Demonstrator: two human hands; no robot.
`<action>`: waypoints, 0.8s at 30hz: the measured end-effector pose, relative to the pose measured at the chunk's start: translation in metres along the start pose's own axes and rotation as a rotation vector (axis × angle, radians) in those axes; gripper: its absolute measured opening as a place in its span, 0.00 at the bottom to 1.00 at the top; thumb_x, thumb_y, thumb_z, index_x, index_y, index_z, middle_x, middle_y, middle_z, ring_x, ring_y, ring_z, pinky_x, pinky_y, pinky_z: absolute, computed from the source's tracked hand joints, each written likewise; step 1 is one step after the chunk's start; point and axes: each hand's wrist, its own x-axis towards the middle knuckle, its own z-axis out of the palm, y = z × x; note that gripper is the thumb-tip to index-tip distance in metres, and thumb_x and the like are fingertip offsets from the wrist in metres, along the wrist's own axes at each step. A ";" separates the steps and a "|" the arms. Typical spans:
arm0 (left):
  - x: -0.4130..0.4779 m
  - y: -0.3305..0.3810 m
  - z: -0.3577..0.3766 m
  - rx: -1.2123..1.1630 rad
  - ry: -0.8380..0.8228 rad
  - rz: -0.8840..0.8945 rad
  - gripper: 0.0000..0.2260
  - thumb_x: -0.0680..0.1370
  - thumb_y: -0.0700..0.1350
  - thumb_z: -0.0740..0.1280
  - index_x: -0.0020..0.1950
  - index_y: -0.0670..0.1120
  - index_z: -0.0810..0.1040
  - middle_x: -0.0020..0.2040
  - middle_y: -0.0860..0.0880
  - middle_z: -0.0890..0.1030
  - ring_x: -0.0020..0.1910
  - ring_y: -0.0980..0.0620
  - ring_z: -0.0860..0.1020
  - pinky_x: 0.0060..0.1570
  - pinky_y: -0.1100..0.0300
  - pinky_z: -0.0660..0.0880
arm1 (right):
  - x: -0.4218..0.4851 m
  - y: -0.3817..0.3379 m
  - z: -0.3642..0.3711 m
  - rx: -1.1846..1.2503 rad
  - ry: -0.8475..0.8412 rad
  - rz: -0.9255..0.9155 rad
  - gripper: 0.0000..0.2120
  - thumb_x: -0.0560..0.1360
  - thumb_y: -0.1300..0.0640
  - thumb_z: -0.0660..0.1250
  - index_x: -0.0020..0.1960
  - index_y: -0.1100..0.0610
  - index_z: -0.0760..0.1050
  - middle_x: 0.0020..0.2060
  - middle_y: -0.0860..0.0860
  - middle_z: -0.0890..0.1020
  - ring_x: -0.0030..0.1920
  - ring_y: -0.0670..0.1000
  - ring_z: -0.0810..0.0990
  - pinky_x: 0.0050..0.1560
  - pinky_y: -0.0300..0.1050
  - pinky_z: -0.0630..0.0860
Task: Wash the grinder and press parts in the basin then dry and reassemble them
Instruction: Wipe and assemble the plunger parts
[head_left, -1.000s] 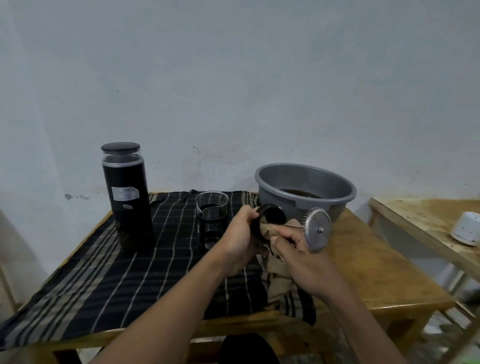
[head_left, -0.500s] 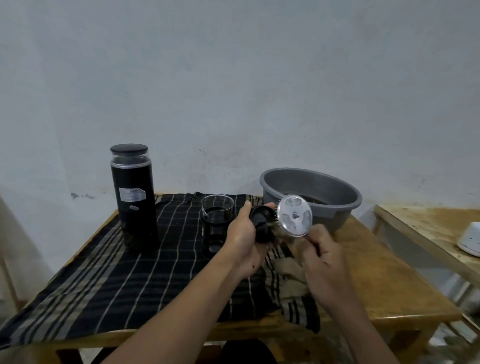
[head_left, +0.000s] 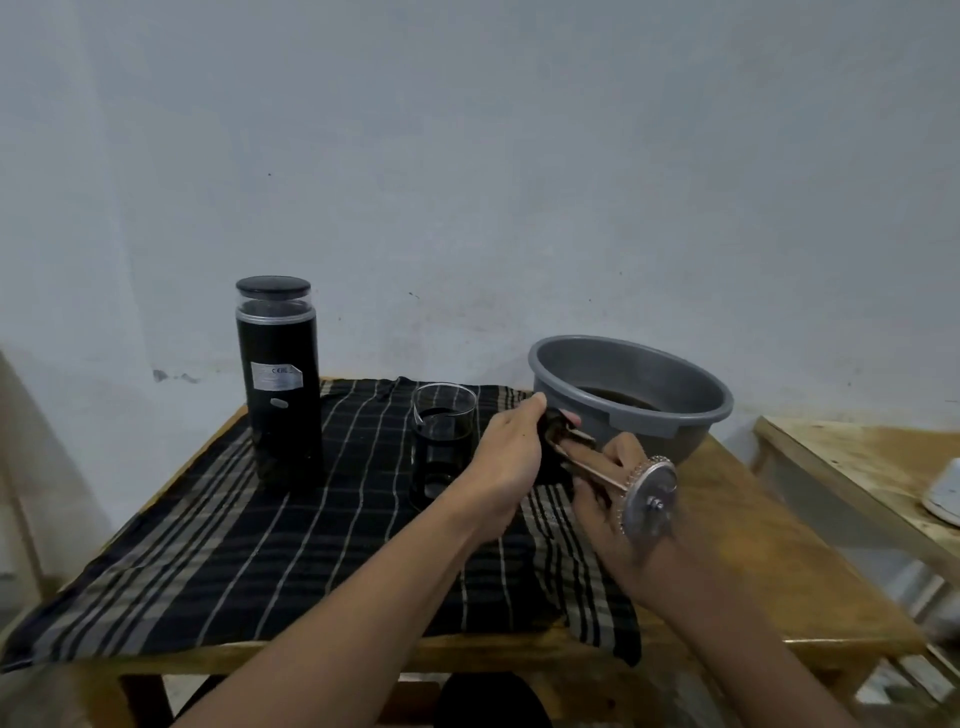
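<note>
Over cloth (head_left: 260, 519), left hand (head_left: 511, 462) and right hand (head_left: 605, 514) curl round plunger (head_left: 650, 494).

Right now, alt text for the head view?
Two hands hold a press plunger above a cloth-covered table: left hand grips its black lid, right hand its rod by the filter disc. Behind stand a black grinder, glass carafe and grey basin.

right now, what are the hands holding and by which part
The press plunger: the left hand grips its black lid end, the right hand curls round the metal rod beside the filter disc.
</note>
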 end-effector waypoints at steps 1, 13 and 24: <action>-0.002 0.000 0.003 -0.012 0.017 0.035 0.23 0.88 0.50 0.53 0.48 0.43 0.85 0.39 0.46 0.87 0.42 0.51 0.84 0.51 0.55 0.81 | -0.005 -0.006 0.003 0.037 0.004 0.087 0.19 0.81 0.39 0.57 0.67 0.46 0.73 0.54 0.37 0.75 0.55 0.31 0.75 0.55 0.29 0.73; 0.001 -0.008 -0.023 -0.148 0.100 0.219 0.40 0.75 0.72 0.44 0.49 0.46 0.87 0.50 0.38 0.87 0.55 0.41 0.84 0.62 0.46 0.79 | -0.017 -0.016 0.011 0.891 0.152 0.519 0.16 0.85 0.59 0.57 0.49 0.56 0.82 0.34 0.52 0.85 0.33 0.48 0.82 0.39 0.49 0.76; -0.004 -0.005 -0.020 0.283 -0.241 0.322 0.36 0.78 0.70 0.42 0.51 0.51 0.85 0.51 0.50 0.87 0.57 0.54 0.82 0.67 0.55 0.74 | 0.025 -0.038 -0.037 -0.181 -0.173 -0.195 0.20 0.83 0.56 0.62 0.61 0.29 0.72 0.45 0.41 0.71 0.50 0.43 0.73 0.50 0.30 0.68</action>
